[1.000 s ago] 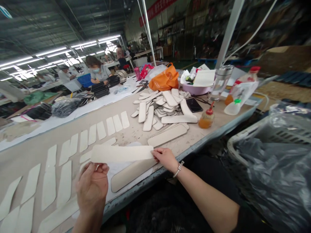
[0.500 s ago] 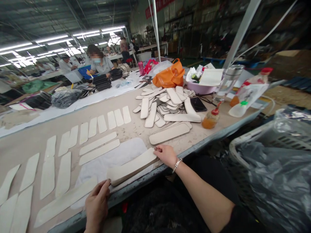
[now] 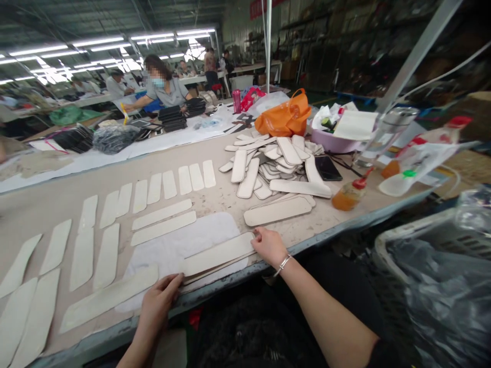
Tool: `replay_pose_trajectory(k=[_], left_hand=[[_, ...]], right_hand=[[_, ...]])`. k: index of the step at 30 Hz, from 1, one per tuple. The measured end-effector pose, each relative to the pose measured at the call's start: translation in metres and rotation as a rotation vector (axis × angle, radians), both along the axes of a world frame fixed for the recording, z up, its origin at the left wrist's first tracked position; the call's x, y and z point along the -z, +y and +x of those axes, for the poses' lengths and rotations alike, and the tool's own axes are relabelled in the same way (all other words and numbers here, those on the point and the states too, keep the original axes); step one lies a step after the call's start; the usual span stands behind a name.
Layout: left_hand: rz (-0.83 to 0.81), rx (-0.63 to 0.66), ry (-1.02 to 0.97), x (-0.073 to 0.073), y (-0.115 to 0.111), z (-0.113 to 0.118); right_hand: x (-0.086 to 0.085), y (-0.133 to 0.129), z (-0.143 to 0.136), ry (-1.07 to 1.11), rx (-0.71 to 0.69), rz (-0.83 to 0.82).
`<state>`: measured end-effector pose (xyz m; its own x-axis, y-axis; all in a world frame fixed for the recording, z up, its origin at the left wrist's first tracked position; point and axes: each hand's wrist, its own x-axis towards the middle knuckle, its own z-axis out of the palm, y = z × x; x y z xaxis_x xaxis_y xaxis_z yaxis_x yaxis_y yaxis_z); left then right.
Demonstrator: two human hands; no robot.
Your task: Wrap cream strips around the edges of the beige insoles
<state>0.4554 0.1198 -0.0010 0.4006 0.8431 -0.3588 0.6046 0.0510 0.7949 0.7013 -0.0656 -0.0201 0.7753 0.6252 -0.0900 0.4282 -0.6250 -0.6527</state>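
A long pale strip with rounded corners (image 3: 218,253) lies over a white cloth (image 3: 215,225) near the table's front edge, with another strip's edge showing beneath it. My left hand (image 3: 163,294) pinches the strip's near left end between thumb and fingers. At its far right end, my right hand (image 3: 269,245) has the corner pinched in its fingertips. Just beyond the right hand is a small stack of similar strips (image 3: 278,210). Left of the cloth, a single strip (image 3: 109,296) lies flat, and several more strips (image 3: 105,255) are laid out in rows on the table.
A heap of padded strips (image 3: 284,158) lies farther back beside a black phone (image 3: 328,168). To the right stand an orange glue bottle (image 3: 347,197) and a glass flask (image 3: 399,130). A basket with plastic (image 3: 429,276) sits right of the table. Across it, a person (image 3: 166,89) works.
The strip between my hands has flattened from a bowed shape and its front edge has come down. Both hands keep hold of its ends. The whole view has shifted slightly.
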Motion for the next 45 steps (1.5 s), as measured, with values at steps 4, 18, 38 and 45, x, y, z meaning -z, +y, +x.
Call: replay_pose_trajectory(k=[4,18,38,45], left_hand=[[-0.211,0.036,-0.035,-0.007,0.009,-0.006],[0.352,0.261,0.149,-0.005,0.026,-0.005],[0.910,0.630,-0.135,0.028,0.014,-0.021],[0.935,0.652,-0.123,0.024,0.017,-0.022]], right_hand=[[0.000,0.000,-0.001,-0.017,-0.008,-0.016],[0.000,0.001,0.000,-0.020,-0.022,-0.062],[0.000,0.000,0.001,-0.017,-0.045,-0.066],[-0.001,0.000,0.000,-0.010,-0.037,-0.023]])
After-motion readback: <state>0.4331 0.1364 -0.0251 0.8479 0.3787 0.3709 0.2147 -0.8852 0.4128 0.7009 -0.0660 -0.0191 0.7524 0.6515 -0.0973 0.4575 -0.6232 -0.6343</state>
